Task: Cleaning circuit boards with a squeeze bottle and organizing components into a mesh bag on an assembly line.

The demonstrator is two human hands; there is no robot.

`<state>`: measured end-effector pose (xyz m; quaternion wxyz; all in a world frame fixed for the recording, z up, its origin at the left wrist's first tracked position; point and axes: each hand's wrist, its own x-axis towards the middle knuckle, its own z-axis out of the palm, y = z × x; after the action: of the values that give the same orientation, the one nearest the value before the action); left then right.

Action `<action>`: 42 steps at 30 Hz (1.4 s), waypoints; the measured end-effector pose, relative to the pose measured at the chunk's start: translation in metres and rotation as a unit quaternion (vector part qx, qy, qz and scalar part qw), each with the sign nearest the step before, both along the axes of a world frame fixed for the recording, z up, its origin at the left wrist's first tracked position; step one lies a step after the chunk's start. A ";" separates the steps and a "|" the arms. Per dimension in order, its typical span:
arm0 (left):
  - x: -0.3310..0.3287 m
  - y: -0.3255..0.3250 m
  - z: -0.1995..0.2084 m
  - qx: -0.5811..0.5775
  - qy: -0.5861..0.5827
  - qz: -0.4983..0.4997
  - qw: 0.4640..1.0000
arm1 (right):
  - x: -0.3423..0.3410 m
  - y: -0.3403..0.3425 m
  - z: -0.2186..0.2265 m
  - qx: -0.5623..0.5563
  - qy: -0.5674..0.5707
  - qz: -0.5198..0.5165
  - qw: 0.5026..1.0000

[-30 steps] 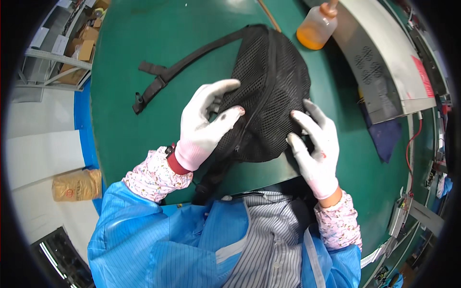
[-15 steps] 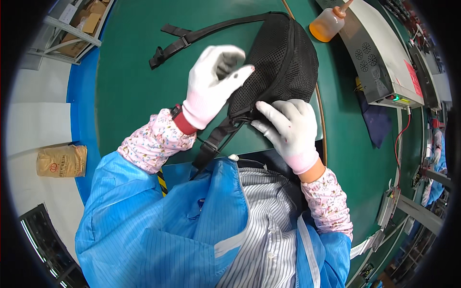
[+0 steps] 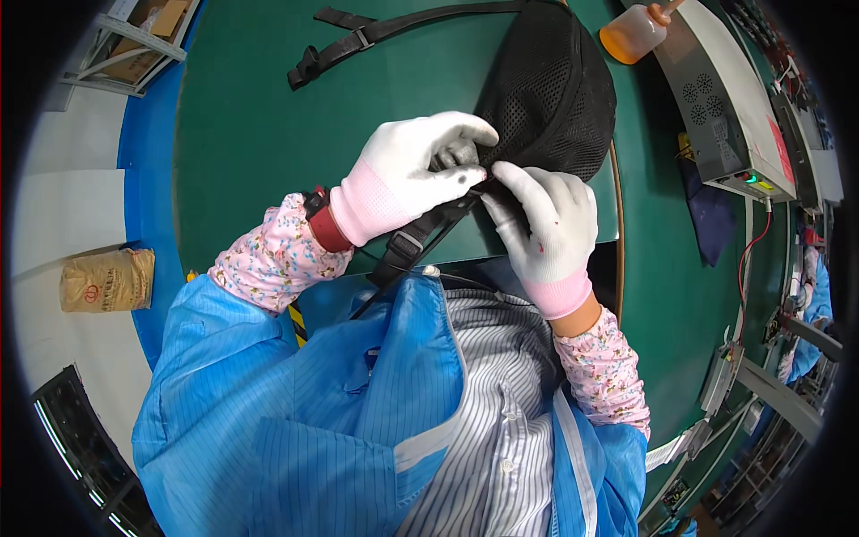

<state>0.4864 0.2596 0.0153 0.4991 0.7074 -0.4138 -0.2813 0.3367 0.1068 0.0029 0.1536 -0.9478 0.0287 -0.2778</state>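
A black mesh bag (image 3: 559,107) lies on the green work table. My left hand (image 3: 416,170), in a white glove, is at the bag's near-left corner, fingers curled and thumb against that corner. What its fingers hold, if anything, is hidden. My right hand (image 3: 550,228), gloved as well, pinches the bag's near end between thumb and forefinger, close to the left thumb tip. From that corner a black strap with an adjuster buckle (image 3: 407,244) hangs over the near table edge. A longer strap (image 3: 420,24) with a clip runs left from the bag's far end.
A squeeze bottle (image 3: 633,34) with orange liquid stands at the far right, beside a grey metal machine (image 3: 716,98). Dark blue cloth (image 3: 710,219) hangs below it. A red wire (image 3: 746,268) runs down on the right. A brown sack (image 3: 107,280) sits at left.
My left hand has moved right and down to the bag's corner, beside my right hand. The bag, table and bottle appear shifted slightly up and right.
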 end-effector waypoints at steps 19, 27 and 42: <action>-0.001 -0.003 0.002 0.049 0.006 -0.009 0.999 | 0.004 -0.009 -0.005 0.014 -0.008 0.016 1.000; 0.006 -0.003 0.006 -0.016 0.317 0.042 0.947 | 0.006 -0.002 0.005 -0.050 -0.034 0.029 0.998; 0.006 -0.004 -0.006 -0.045 0.152 -0.018 0.987 | 0.034 -0.049 0.029 0.099 -0.133 -0.012 0.986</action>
<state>0.4925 0.2556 0.0094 0.5825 0.6254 -0.3582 -0.3758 0.3704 0.0579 0.0320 0.2458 -0.8821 0.0472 -0.3990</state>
